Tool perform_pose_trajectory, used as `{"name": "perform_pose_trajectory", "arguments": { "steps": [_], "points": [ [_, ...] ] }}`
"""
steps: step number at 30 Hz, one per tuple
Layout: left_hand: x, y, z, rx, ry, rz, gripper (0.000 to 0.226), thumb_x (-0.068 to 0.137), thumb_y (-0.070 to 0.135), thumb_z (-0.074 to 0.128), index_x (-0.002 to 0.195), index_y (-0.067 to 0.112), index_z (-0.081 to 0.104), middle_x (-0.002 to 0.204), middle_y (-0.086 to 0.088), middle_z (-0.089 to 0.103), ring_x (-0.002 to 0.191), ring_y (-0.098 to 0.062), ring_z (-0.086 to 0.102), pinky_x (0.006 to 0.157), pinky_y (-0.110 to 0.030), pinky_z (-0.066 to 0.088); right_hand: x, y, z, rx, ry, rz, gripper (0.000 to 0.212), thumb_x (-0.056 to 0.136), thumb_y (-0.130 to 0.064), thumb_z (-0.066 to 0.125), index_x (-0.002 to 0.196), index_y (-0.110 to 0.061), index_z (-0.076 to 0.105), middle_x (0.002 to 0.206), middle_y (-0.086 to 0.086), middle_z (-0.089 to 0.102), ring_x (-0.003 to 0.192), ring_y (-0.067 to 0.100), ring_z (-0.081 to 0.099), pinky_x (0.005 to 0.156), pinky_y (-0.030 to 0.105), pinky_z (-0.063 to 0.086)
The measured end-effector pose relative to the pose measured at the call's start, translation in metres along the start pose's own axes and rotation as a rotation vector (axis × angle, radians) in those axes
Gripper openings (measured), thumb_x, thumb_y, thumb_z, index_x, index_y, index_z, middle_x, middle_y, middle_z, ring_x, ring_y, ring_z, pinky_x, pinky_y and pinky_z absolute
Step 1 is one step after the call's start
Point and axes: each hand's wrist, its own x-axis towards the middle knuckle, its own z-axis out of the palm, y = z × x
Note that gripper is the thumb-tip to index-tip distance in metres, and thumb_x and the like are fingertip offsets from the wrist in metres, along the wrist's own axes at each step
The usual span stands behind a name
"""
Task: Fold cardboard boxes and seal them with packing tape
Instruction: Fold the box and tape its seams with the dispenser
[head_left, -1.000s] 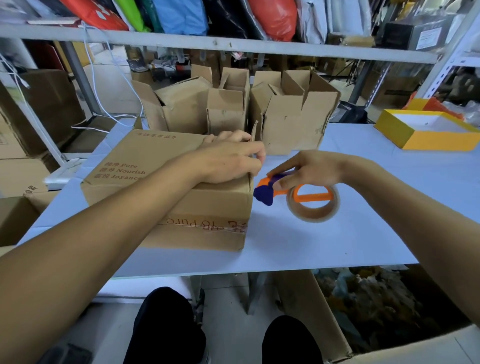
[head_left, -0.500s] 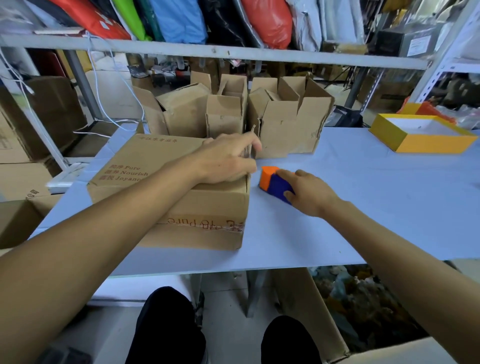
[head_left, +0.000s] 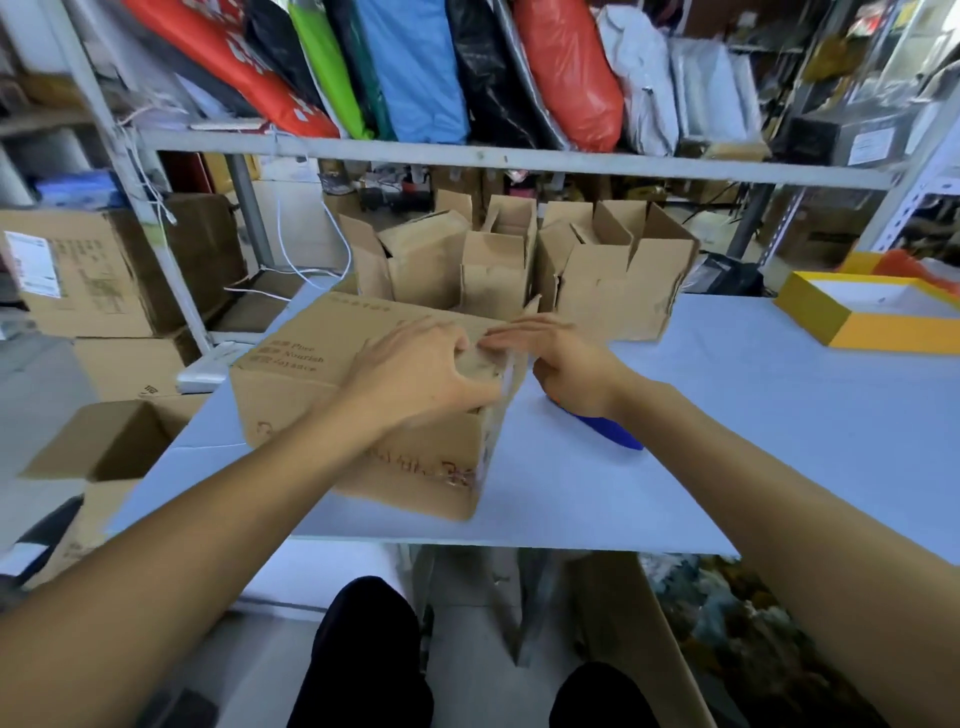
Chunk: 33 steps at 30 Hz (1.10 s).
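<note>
The right hand (head_left: 566, 366) has left the tape dispenser (head_left: 605, 430), which half a second ago it covered; the dispenser now lies on the white table (head_left: 779, 415) under the right wrist, only its blue part showing. The hand has moved up to the closed cardboard box (head_left: 363, 415) at the table's near left, which has turned slightly. Behind it stand several open-flapped boxes (head_left: 602, 280); their insides are hidden. A yellow tray (head_left: 852, 322) at the far right shows a white interior. The right fingers (head_left: 511, 335) lie nearly straight on the box's top right edge, gripping nothing. The left hand (head_left: 415, 374) rests spread on the box top, its fingertips bent over the right edge, pressing down
</note>
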Motion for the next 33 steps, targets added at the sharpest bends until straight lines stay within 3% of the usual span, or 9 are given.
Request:
{"name": "perform_pose_trajectory", "arguments": {
  "steps": [3, 7, 10, 12, 14, 16, 19, 25, 33],
  "points": [
    [-0.019, -0.024, -0.017, 0.045, -0.077, -0.028, 0.072, 0.055, 0.067, 0.046, 0.110, 0.023, 0.061, 0.108, 0.011, 0.061, 0.104, -0.021, 0.058, 0.090, -0.042, 0.050, 0.012, -0.019, 0.007, -0.005, 0.032, -0.126, 0.066, 0.065, 0.002, 0.036, 0.119, -0.013, 0.071, 0.123, 0.002, 0.069, 0.112, 0.014, 0.054, 0.096, 0.006, 0.025],
    [-0.046, -0.069, -0.037, 0.017, -0.134, 0.024, 0.067, 0.064, 0.051, 0.049, 0.115, 0.012, 0.065, 0.116, 0.003, 0.063, 0.117, -0.026, 0.056, 0.099, -0.044, 0.044, 0.026, -0.059, 0.023, 0.056, 0.036, -0.247, 0.040, 0.079, -0.010, 0.052, 0.113, -0.015, 0.074, 0.106, 0.004, 0.070, 0.100, 0.014, 0.055, 0.090, 0.014, 0.031],
    [-0.069, -0.102, -0.046, -0.062, -0.155, 0.038, 0.050, 0.087, 0.026, 0.062, 0.136, 0.017, 0.059, 0.147, 0.002, 0.050, 0.138, -0.014, 0.042, 0.115, -0.029, 0.028, 0.037, -0.089, 0.044, 0.117, 0.042, -0.242, 0.037, 0.091, -0.039, 0.052, 0.117, -0.023, 0.072, 0.093, 0.002, 0.058, 0.089, 0.018, 0.055, 0.083, 0.028, 0.040],
    [-0.079, -0.119, -0.048, -0.100, -0.099, 0.034, 0.044, 0.095, 0.015, 0.059, 0.139, 0.015, 0.056, 0.152, 0.000, 0.046, 0.141, -0.015, 0.040, 0.115, -0.020, 0.023, 0.046, -0.105, 0.058, 0.105, 0.062, -0.217, 0.043, 0.090, -0.052, 0.048, 0.120, -0.029, 0.070, 0.090, 0.002, 0.052, 0.087, 0.018, 0.055, 0.080, 0.029, 0.039],
    [-0.086, -0.131, -0.047, -0.099, -0.038, 0.020, 0.044, 0.096, 0.019, 0.047, 0.139, 0.015, 0.057, 0.150, 0.000, 0.048, 0.140, -0.016, 0.041, 0.116, -0.022, 0.022, 0.053, -0.119, 0.069, 0.070, 0.104, -0.203, 0.047, 0.089, -0.059, 0.046, 0.122, -0.033, 0.068, 0.087, 0.000, 0.047, 0.084, 0.019, 0.053, 0.077, 0.030, 0.038],
    [-0.090, -0.137, -0.044, -0.059, -0.001, 0.014, 0.055, 0.090, 0.031, 0.034, 0.140, 0.020, 0.057, 0.150, 0.005, 0.049, 0.140, -0.014, 0.041, 0.120, -0.037, 0.020, 0.057, -0.128, 0.078, 0.029, 0.168, -0.172, 0.055, 0.087, -0.066, 0.041, 0.123, -0.034, 0.067, 0.086, -0.001, 0.044, 0.083, 0.021, 0.051, 0.077, 0.033, 0.042],
    [-0.092, -0.143, -0.034, 0.143, 0.057, 0.039, 0.059, 0.098, 0.055, 0.026, 0.147, 0.028, 0.047, 0.154, 0.007, 0.043, 0.141, -0.016, 0.039, 0.119, -0.042, 0.021, 0.061, -0.129, 0.091, -0.080, 0.275, -0.154, 0.059, 0.088, -0.069, 0.040, 0.121, -0.029, 0.070, 0.088, 0.000, 0.046, 0.086, 0.024, 0.051, 0.074, 0.037, 0.047],
    [-0.083, -0.151, -0.026, 0.334, 0.089, 0.081, 0.063, 0.101, 0.054, 0.036, 0.153, 0.021, 0.036, 0.160, -0.005, 0.033, 0.147, -0.022, 0.031, 0.120, -0.035, 0.019, 0.060, -0.115, 0.106, -0.372, 0.383, -0.286, 0.066, 0.097, -0.066, 0.025, 0.124, -0.025, 0.068, 0.118, -0.001, 0.067, 0.098, 0.025, 0.060, 0.072, 0.036, 0.042],
    [-0.083, -0.155, -0.022, 0.367, 0.107, 0.098, 0.081, 0.088, 0.054, 0.065, 0.155, 0.023, 0.032, 0.162, -0.001, 0.028, 0.149, -0.018, 0.027, 0.119, -0.031, 0.017, 0.059, -0.118, 0.100, -0.279, 0.266, -0.229, 0.068, 0.088, -0.071, 0.034, 0.134, -0.028, 0.061, 0.132, -0.003, 0.062, 0.115, 0.024, 0.055, 0.081, 0.034, 0.032]
  ]
}}
